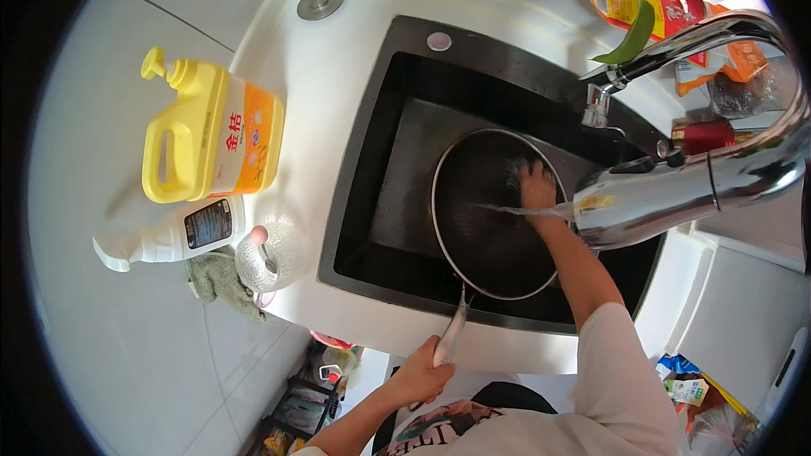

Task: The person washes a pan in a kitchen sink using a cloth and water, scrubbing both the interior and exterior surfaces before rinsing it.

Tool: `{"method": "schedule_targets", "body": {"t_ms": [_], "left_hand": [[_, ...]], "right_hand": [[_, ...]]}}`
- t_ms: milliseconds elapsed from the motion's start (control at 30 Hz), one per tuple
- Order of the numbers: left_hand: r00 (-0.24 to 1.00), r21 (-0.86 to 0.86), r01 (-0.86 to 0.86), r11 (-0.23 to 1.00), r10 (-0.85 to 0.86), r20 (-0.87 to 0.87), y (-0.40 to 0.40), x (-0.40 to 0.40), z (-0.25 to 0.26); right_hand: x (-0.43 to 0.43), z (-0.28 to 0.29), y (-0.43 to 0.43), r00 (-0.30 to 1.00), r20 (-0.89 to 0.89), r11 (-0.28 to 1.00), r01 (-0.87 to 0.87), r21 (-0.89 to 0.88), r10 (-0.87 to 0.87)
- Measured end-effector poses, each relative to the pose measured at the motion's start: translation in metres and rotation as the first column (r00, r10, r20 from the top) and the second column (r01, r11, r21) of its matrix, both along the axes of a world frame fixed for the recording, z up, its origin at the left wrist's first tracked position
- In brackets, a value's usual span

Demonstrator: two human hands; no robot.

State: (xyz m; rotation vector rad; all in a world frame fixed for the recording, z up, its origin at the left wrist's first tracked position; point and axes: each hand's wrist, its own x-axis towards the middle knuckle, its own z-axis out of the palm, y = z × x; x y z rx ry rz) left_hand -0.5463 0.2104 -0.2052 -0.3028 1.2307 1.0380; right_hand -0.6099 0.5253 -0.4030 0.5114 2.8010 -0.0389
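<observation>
My left hand grips the metal handle of a dark frying pan with a pale rim. The pan rests over the black sink, its handle crossing the front edge. My right hand reaches inside the pan at its upper right. Its fingers press on a blurred greyish wad, seemingly a scourer, against the pan's inner surface. A thin stream of water runs from the chrome faucet into the pan, passing close to my right wrist.
Left on the counter stand a yellow pump jug, a white spray bottle and a clear textured glass. A grey-green cloth hangs near the counter edge. At upper right, food packages and a green leaf lie behind the faucet.
</observation>
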Motion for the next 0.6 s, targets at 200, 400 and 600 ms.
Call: {"method": "schedule_targets", "body": {"t_ms": [200, 400, 600], "left_hand": [[0.992, 0.017, -0.057, 0.998, 0.055, 0.109, -0.001, 0.004, -0.001], [0.99, 0.035, -0.024, 0.999, 0.019, 0.14, 0.008, -0.002, 0.006], [0.995, 0.031, 0.075, 0.997, -0.077, 0.064, 0.011, -0.004, 0.002]], "right_hand": [[0.07, 0.015, -0.003, 0.954, 0.298, 0.915, 0.134, -0.381, -0.016], [-0.006, -0.012, 0.008, 0.97, -0.037, 0.909, 0.21, -0.36, -0.239], [-0.015, 0.012, -0.088, 0.843, -0.53, 0.616, -0.37, -0.695, -0.092]]}}
